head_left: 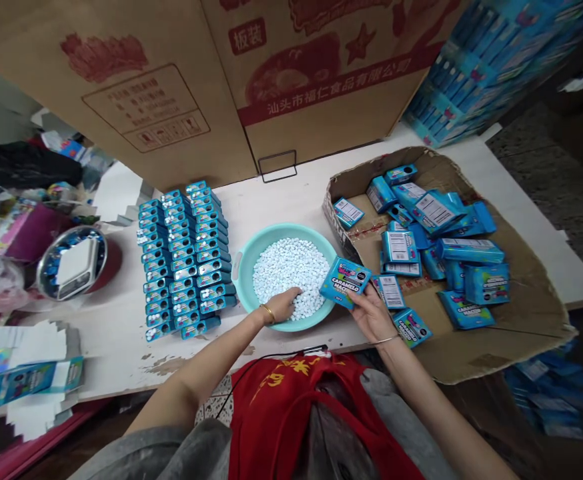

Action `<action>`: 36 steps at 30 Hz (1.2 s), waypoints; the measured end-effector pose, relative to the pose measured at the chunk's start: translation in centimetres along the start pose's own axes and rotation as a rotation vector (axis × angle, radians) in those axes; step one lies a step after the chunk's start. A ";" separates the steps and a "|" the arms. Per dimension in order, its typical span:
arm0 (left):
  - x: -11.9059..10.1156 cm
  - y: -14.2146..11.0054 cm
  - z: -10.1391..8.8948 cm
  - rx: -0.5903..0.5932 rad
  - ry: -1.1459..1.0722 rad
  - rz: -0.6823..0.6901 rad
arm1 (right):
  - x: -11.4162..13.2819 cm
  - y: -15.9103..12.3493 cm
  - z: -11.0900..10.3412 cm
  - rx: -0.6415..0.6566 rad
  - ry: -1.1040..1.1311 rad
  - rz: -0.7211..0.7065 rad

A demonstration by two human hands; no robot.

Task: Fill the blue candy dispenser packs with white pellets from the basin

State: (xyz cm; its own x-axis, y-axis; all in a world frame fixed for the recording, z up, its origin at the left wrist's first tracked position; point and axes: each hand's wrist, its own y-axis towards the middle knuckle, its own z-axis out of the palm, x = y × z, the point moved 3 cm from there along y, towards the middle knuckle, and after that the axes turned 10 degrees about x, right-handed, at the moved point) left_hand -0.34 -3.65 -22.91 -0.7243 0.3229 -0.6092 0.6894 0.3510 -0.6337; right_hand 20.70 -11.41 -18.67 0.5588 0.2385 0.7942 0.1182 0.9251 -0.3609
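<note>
My left hand [280, 305] reaches into a turquoise plastic basin [241, 293] of small pale-blue candies [289, 263]. Its fingers are closed at the surface of the candies, and what they grip, if anything, is hidden. Over the basin's right rim, my right hand [372, 317] grips a blue candy box [344, 283] labelled "Caramelo Macizo", its front turned up. To the basin's left stand rows of blue boxes [184, 263] on the table, with dark round holes in their upper faces and pale candies showing at some.
A cut-down cardboard tray [531, 320] of loose blue boxes [436, 210] lies at right. Large cartons [321, 80] wall the back, with a wire frame [277, 167] before them. Wrapped blue boxes [466, 80] stack at far right. A metal bowl [109, 267] and cardboard blanks [46, 347] lie left.
</note>
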 end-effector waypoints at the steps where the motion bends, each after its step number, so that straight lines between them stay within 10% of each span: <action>1: -0.1 -0.1 -0.2 -0.008 -0.058 0.029 | 0.2 0.1 0.0 -0.018 -0.048 -0.038; 9: -1.2 -5.6 -5.4 -0.096 -0.182 0.186 | 0.0 0.3 -1.0 -0.134 -0.563 -0.288; 17: -6.1 -10.6 -11.8 -0.082 0.046 0.183 | 0.0 1.5 2.0 0.020 -1.083 -0.511; 29: -15.3 -10.6 -12.7 0.082 0.746 -0.175 | -2.9 2.0 3.1 0.132 -1.082 -0.583; 32: -14.5 -10.9 -12.8 -0.014 0.762 -0.156 | -2.9 2.1 2.8 0.099 -1.065 -0.592; 36: -7.3 -7.5 -12.9 -0.270 0.693 -0.194 | -2.3 2.4 2.0 0.011 -1.007 -0.552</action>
State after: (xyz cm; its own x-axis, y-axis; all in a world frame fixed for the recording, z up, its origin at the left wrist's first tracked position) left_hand -0.37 2.66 -7.55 -0.7337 0.6795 -0.0046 0.5879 0.6314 -0.5057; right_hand 18.03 -9.10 -20.41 -0.4772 -0.0764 0.8755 0.1335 0.9783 0.1581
